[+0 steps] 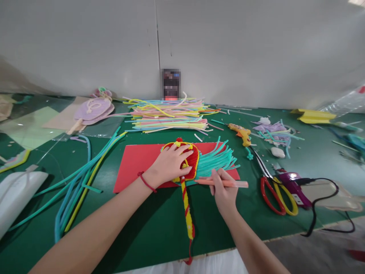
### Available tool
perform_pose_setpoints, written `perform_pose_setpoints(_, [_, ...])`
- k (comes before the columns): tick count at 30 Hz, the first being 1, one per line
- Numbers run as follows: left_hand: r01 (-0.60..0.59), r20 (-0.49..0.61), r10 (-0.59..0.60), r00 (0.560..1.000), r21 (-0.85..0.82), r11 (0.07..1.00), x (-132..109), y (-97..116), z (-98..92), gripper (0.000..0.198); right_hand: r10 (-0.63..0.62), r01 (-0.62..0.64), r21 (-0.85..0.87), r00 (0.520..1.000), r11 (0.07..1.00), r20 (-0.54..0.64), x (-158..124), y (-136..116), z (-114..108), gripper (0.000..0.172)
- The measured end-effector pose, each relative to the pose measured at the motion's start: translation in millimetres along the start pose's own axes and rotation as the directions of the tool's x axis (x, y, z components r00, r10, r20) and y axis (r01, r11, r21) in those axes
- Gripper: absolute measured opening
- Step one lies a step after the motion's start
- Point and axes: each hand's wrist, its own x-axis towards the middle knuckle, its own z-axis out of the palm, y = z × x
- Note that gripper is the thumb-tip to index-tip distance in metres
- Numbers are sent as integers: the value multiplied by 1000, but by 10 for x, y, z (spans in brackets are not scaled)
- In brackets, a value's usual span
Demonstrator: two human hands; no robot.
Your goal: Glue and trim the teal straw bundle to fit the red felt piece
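Observation:
My left hand [172, 161] lies flat with spread fingers on a red and yellow fan-shaped piece [194, 161] of fuzzy pipe cleaners, covering much of its face. The handle [186, 211], wound in yellow and red, points toward me and ends in a red ribbon. Between closed fingers, my right hand [224, 188] holds an orange pen [229, 183], its tip at the lower right edge of the fan. Under both lies a red sheet [137, 163]. Teal pipe cleaners [216, 160] spread out over the sheet to the right of the fan.
A pile of pastel pipe cleaners [171, 116] lies at the back below a phone [171, 84]. Rightward are a yellow glue gun [242, 134], scissors [275, 192] and a purple device [295, 186] with a black cable. Long pipe cleaners [82, 182] and a purple fan [92, 110] lie leftward.

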Motion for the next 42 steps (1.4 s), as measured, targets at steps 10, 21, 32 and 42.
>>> perform_pose_setpoints(10, [0, -3, 0, 1000, -15, 1000, 8, 8, -7, 49, 89, -87, -28, 989, 996, 116, -15, 43, 84, 40])
perform_pose_setpoints(21, [-1, -17, 0, 1000, -8, 1000, 0, -1, 12, 48, 102, -95, -99, 993, 990, 58, -15, 13, 80, 42])
perform_pose_setpoints(32, [-6, -13, 6, 1000, -1, 1000, -5, 7, -4, 47, 49, -25, -179, 990, 983, 132, -41, 5, 67, 40])
perform_pose_setpoints(42, [-8, -16, 8, 1000, -1, 1000, -8, 11, 7, 47, 13, 24, -204, 984, 979, 179, -49, -29, 54, 39])
